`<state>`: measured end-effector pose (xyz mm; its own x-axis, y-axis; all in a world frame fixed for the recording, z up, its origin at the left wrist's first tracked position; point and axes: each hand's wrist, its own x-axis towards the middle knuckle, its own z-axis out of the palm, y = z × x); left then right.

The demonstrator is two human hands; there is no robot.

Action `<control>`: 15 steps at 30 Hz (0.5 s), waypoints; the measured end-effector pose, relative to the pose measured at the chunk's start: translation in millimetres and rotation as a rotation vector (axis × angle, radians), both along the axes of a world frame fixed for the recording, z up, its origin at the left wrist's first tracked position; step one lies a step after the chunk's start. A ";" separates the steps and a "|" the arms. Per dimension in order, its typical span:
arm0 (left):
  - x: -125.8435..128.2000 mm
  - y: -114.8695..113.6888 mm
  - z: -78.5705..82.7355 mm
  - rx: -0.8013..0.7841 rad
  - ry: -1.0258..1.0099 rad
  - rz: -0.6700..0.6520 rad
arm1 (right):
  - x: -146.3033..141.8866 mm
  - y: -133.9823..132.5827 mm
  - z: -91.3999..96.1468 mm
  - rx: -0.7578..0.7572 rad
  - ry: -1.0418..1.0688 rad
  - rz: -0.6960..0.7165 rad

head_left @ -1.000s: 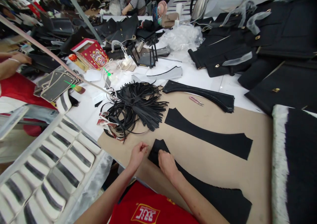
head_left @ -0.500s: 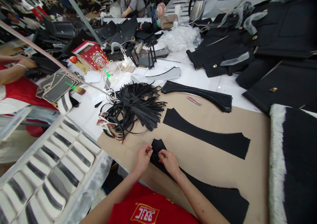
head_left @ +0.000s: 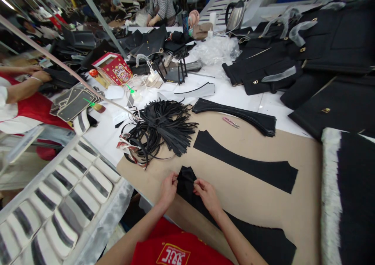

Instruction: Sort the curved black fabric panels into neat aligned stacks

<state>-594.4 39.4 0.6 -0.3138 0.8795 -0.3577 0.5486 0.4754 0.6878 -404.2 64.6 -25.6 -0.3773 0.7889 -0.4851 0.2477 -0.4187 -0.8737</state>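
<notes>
A long black cut piece point(head_left: 249, 233) lies on the brown cardboard sheet point(head_left: 252, 194) in front of me. My left hand point(head_left: 168, 188) pinches its left end at the edge. My right hand point(head_left: 206, 194) pinches the same end a little to the right, and the material bunches up between them point(head_left: 185, 178). A second black cut piece point(head_left: 243, 161) of the same shape lies flat farther back. A pile of thin black strips point(head_left: 161, 128) sits just beyond my hands.
A stack of curved black pieces point(head_left: 237, 114) and small pink snips point(head_left: 231, 121) lie at the cardboard's far edge. Black bags point(head_left: 272, 62) fill the right side. White and black panels point(head_left: 58, 202) sit on a rack at left. Another person's arm point(head_left: 23, 87) reaches in at left.
My hands have come closer together on the end of the near black piece. Its tip now lifts and bunches between them, where my right hand earlier pressed it flat.
</notes>
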 end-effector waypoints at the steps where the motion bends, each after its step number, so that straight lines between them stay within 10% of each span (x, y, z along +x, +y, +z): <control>1: 2.0 -1.0 3.4 0.015 0.020 -0.001 | 7.2 -0.3 1.1 -0.011 0.018 -0.030; 8: 35.6 -2.5 18.7 0.160 0.166 -0.507 | 22.6 -3.4 11.6 -0.117 0.184 -0.196; 15: 44.0 -21.1 -6.4 0.079 0.351 -0.654 | 87.6 -25.2 31.9 -0.175 0.218 -0.657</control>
